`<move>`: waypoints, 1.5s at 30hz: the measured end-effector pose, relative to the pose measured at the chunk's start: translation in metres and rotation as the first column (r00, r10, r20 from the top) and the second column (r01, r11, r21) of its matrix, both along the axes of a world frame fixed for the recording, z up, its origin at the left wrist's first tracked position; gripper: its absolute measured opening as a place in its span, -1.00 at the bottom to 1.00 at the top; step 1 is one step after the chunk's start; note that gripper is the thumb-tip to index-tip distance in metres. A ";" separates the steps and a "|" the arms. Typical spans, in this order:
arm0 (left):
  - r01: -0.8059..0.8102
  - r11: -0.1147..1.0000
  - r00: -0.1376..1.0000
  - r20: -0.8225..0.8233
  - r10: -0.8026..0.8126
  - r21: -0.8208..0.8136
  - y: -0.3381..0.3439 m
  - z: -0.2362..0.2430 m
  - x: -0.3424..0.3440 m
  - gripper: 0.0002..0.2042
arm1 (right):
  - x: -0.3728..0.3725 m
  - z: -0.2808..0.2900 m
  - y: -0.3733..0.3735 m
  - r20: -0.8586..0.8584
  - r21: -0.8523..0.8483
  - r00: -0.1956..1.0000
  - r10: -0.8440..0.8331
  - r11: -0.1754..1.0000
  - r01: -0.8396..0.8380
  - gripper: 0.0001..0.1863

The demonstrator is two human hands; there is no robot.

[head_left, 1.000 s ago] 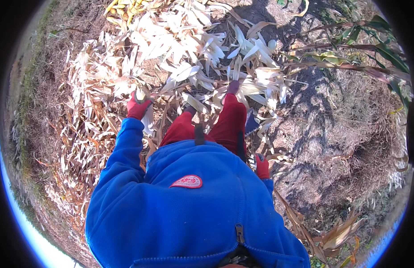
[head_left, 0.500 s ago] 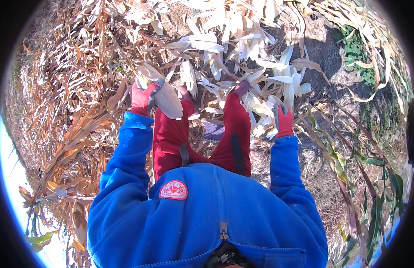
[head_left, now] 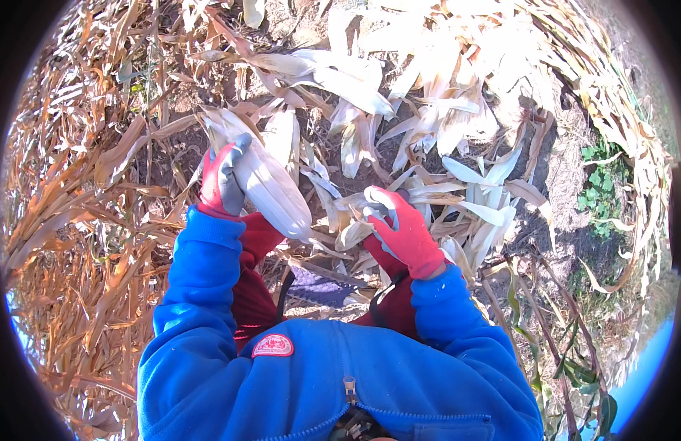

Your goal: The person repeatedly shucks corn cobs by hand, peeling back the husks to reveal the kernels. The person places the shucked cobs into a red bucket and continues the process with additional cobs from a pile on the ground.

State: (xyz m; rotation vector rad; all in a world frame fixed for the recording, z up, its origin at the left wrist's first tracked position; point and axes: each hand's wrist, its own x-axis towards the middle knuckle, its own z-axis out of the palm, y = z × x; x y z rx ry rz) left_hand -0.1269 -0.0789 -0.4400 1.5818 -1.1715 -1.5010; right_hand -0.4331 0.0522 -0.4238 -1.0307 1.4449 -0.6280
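An ear of corn in its pale dry husk [head_left: 273,189] lies slantwise in my left hand [head_left: 224,175], its tip toward my knees. The red and grey glove wraps round the stalk-end half of the ear, thumb across the top. My right hand [head_left: 407,231], in the same kind of glove, is held in front of my right knee, apart from the ear. Its fingers are curled together, and I cannot make out what, if anything, is in them. Loose pale husks [head_left: 355,234] lie just beyond its fingertips.
Heaped dry corn stalks and leaves [head_left: 83,206] cover the ground on the left. Pale opened husks [head_left: 454,110] are strewn ahead. Partly green stalks [head_left: 554,323] lean at the right, near a green leafy plant [head_left: 596,184]. Between my legs is a dark purplish cloth-like patch [head_left: 318,287].
My right hand has come in from the right toward the middle, its fingers now curled. My left hand still grips the ear, now seen larger. The view has tilted slightly.
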 end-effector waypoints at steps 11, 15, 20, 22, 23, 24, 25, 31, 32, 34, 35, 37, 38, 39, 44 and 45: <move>-0.204 0.978 0.766 -0.628 0.135 -0.039 0.008 0.084 -0.016 -0.39 | -0.013 0.063 0.029 0.413 0.102 0.759 -0.503 0.854 0.510 -0.36; -0.239 0.970 0.765 -0.624 0.159 -0.045 0.024 0.102 -0.035 -0.48 | 0.000 0.085 0.072 0.472 -0.031 0.790 -0.392 0.888 0.459 -0.43; -0.150 0.987 0.697 -0.702 0.148 0.059 0.053 0.113 -0.066 -0.59 | 0.014 0.089 0.156 0.310 -0.172 0.796 -0.520 0.792 0.585 -0.53; -0.060 0.996 0.611 -0.786 0.092 0.070 0.063 0.111 -0.075 -0.64 | 0.023 0.092 0.168 0.364 -0.120 0.754 -0.547 0.776 0.620 -0.53; 0.008 0.999 0.534 -0.845 0.036 0.047 0.067 0.105 -0.077 -0.65 | 0.028 0.091 0.168 0.388 -0.091 0.734 -0.558 0.769 0.633 -0.53; -0.115 0.989 0.549 -0.824 0.140 0.091 0.073 0.104 -0.088 -0.66 | 0.033 0.084 0.171 0.349 -0.117 0.770 -0.534 0.791 0.601 -0.53; -0.042 0.994 0.575 -0.811 0.107 0.101 0.075 0.099 -0.093 -0.65 | 0.035 0.065 0.174 0.401 -0.036 0.744 -0.535 0.802 0.596 -0.48; 0.218 0.971 0.474 -0.880 -0.021 0.094 0.118 0.114 -0.118 -0.59 | 0.088 0.044 0.165 0.838 -0.007 0.509 -0.195 0.930 0.367 -0.16; 0.241 0.967 0.476 -0.879 -0.040 0.087 0.121 0.110 -0.117 -0.58 | 0.089 0.047 0.164 0.873 -0.007 0.474 -0.113 0.970 0.244 -0.15; 0.324 0.946 0.489 -0.861 -0.141 0.029 0.130 0.098 -0.116 -0.56 | 0.086 0.054 0.166 0.716 -0.070 0.684 -0.137 0.962 0.266 -0.23; 0.298 0.954 0.556 -0.818 -0.147 0.031 0.139 0.101 -0.121 -0.53 | 0.082 0.059 0.164 0.615 -0.120 0.773 -0.152 0.952 0.283 -0.27; 0.431 0.856 0.695 -0.499 -0.517 -0.287 0.144 0.100 -0.125 -0.51 | 0.076 0.080 0.158 0.537 -0.009 0.754 -0.378 0.892 0.453 -0.45; 0.513 0.830 0.660 -0.517 -0.545 -0.219 0.151 0.108 -0.130 -0.48 | 0.069 0.086 0.156 0.541 -0.073 0.741 -0.398 0.855 0.513 -0.50; 0.580 0.739 0.618 -0.405 -0.673 -0.343 0.155 0.118 -0.132 -0.48 | 0.061 0.092 0.153 0.547 -0.137 0.725 -0.417 0.810 0.570 -0.54; 0.706 0.615 0.543 -0.290 -0.788 -0.350 0.143 0.113 -0.166 -0.53 | 0.039 0.110 0.145 0.278 -0.452 0.772 -0.572 0.631 0.631 -0.30; 0.746 0.595 0.470 -0.398 -0.788 -0.298 0.139 0.116 -0.175 -0.55 | 0.036 0.116 0.146 0.213 -0.563 0.769 -0.603 0.568 0.601 -0.29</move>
